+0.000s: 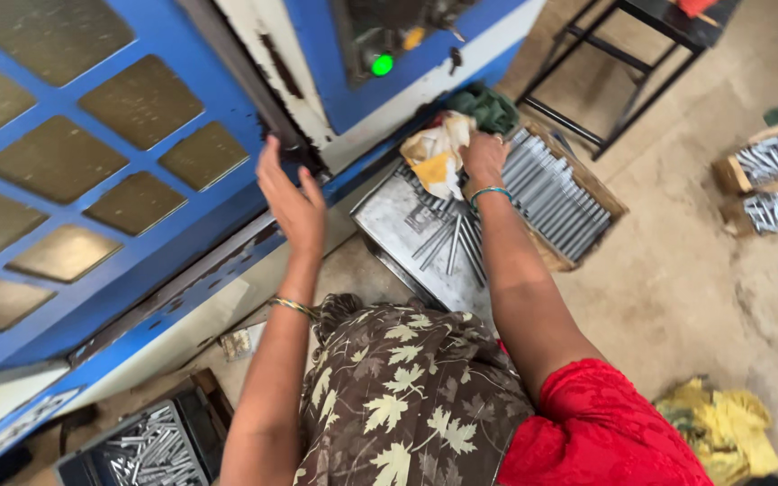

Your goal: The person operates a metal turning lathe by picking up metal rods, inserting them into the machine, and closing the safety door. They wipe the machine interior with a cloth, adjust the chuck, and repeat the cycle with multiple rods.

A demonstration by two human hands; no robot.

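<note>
My left hand (pixel 292 200) is raised with its fingers on the black handle (pixel 279 142) at the edge of the blue sliding door (pixel 92 180) of a machine. My right hand (pixel 483 157) reaches forward and grips a white and yellow rag (pixel 436 155) over a metal tray (pixel 402 220). A few loose grey metal rods (pixel 455 245) lie on that tray. Behind the right hand a wooden crate (pixel 587 184) holds several stacked grey rods (pixel 551 189). A dark green cloth (pixel 488 106) lies at the crate's far end.
A green lamp (pixel 382 64) glows on the machine's panel. A black bin of small metal pins (pixel 150 445) sits at lower left. A black metal stool frame (pixel 628 63) stands behind. Boxes of metal parts (pixel 772 175) are at right, a yellow cloth (pixel 722 427) on the concrete floor.
</note>
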